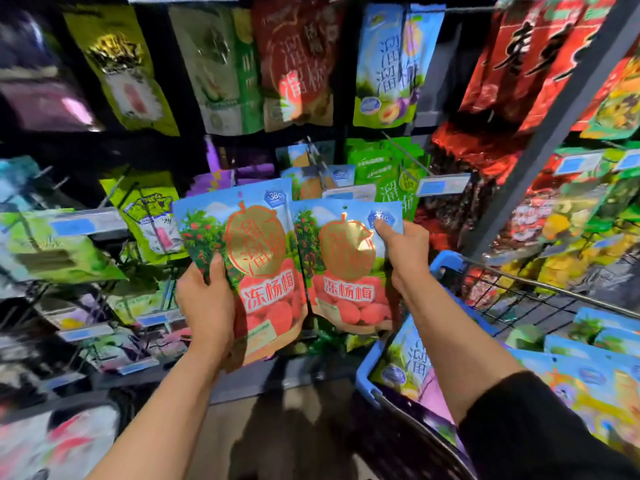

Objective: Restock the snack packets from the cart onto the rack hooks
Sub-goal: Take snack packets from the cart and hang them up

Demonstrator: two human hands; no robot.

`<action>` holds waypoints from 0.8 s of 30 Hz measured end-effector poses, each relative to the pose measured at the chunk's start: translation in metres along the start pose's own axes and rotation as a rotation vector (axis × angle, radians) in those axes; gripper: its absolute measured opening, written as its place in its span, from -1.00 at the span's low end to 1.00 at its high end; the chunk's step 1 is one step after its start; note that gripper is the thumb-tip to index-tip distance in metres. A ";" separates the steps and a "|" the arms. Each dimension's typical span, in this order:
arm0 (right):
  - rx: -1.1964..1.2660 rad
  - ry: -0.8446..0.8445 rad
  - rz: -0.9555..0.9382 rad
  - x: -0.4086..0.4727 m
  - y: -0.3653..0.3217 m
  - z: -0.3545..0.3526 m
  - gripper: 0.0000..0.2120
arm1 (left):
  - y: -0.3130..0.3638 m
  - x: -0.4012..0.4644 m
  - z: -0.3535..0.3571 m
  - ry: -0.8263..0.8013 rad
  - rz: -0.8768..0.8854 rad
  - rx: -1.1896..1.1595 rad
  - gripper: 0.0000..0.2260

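From the head camera, 2 matching snack packets — blue tops, a gold fruit emblem, red berries below — are held up side by side in front of the rack. The left hand (207, 299) grips the left packet (252, 268) along its lower left edge, thumb lying across the front. The right hand (403, 251) pinches the right packet (346, 268) at its upper right corner, near the small hang hole. The 2 packets touch or slightly overlap along their inner edges. Behind them the rack (550, 133) carries rows of hanging packets in green, red, blue and purple, with blue price tags (441, 185) on the hook ends. At lower right stands the cart (367, 372), blue-rimmed with wire sides — more packets (588, 379) lie inside it, beneath the right forearm and its dark sleeve (540, 431).
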State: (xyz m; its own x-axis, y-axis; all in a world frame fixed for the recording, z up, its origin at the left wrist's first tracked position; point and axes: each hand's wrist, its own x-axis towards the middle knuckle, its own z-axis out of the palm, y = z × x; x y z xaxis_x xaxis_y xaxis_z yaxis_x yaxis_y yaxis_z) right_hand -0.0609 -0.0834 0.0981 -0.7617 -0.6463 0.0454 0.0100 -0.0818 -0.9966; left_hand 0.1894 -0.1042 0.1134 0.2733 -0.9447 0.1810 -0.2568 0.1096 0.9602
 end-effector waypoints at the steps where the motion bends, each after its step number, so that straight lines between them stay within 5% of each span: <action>1: 0.005 -0.011 0.009 0.000 0.002 0.007 -0.91 | -0.003 0.002 -0.003 0.016 -0.008 0.009 -0.66; 5: 0.026 -0.027 0.043 0.001 0.012 0.027 -0.82 | -0.017 0.015 -0.015 0.053 -0.001 0.066 -0.57; 13: -0.001 -0.059 0.128 -0.001 0.045 0.032 -0.94 | -0.022 0.016 -0.015 0.045 -0.018 0.108 -0.57; 24: -0.010 0.040 0.192 0.036 0.050 -0.002 -0.83 | -0.029 -0.019 0.006 -0.205 -0.045 0.105 -0.59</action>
State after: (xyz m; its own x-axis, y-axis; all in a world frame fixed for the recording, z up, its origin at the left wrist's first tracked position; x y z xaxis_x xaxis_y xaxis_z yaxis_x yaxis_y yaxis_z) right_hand -0.0893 -0.1092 0.0497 -0.7717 -0.6184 -0.1483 0.1512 0.0480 -0.9873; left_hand 0.1861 -0.0917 0.0807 0.0954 -0.9921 0.0817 -0.3469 0.0438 0.9369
